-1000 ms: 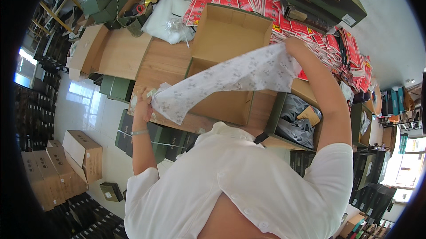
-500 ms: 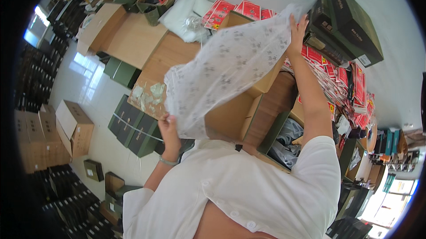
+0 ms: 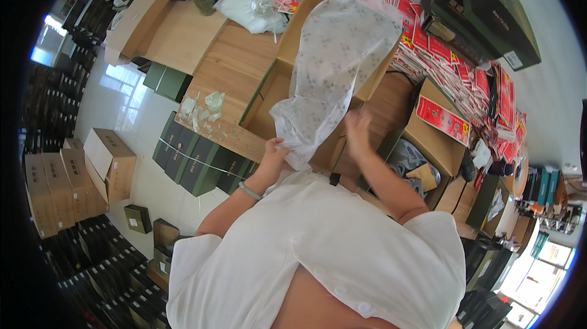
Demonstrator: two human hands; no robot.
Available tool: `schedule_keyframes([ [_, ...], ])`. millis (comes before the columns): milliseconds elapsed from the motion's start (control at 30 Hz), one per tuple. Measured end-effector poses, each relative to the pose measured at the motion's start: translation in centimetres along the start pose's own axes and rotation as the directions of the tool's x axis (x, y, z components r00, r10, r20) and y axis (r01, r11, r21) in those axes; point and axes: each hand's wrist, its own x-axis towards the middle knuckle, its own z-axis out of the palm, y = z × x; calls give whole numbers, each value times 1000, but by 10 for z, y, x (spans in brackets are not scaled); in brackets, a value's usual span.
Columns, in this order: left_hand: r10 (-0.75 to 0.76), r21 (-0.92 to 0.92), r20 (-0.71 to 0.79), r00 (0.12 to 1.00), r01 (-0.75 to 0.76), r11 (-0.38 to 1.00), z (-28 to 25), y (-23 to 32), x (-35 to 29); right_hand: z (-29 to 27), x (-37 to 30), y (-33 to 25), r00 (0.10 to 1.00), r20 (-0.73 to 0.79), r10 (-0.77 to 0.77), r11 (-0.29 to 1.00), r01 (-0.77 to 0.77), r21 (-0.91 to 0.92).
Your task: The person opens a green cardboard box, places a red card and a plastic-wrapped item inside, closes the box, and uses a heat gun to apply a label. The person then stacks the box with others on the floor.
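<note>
Left hand [image 3: 273, 148] pinches the patterned bag [image 3: 333, 66]; right hand [image 3: 358, 130] open beside it.

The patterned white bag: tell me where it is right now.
In the head view the patterned white bag hangs centre-top over the open cardboard box on the wooden table, its lower corner pinched by the left hand, the right hand beside it.

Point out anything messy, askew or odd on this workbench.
Crumpled scraps of clear wrapping lie strewn on the wooden table at its near left edge. The red printed cards are spread in a loose, overlapping heap rather than a stack. The patterned white bag, pinched by the left hand, drapes across the open cardboard box.
</note>
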Motion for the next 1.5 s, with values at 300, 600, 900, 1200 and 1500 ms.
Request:
schedule_keyframes([
  [300, -499, 559, 415, 761, 219, 800, -8, 82, -4, 48, -101, -46, 734, 671, 105, 574, -596, 562],
  [600, -358, 683, 682, 637, -383, 622, 1, 86, 37, 50, -132, -70, 849, 510, 138, 429, -515, 742],
  [900, -76, 466, 872, 484, -772, 431, 34, 96, 46, 40, -132, -63, 909, 372, 191, 562, -411, 717],
  [1200, -150, 510, 770, 621, -457, 729, 32, 164, 64, 45, -119, -125, 943, 329, -43, 448, -276, 850],
  [1500, -542, 696, 630, 556, -97, 711, -11, 225, 102, 26, -135, -163, 939, 182, 291, 880, -338, 333],
])
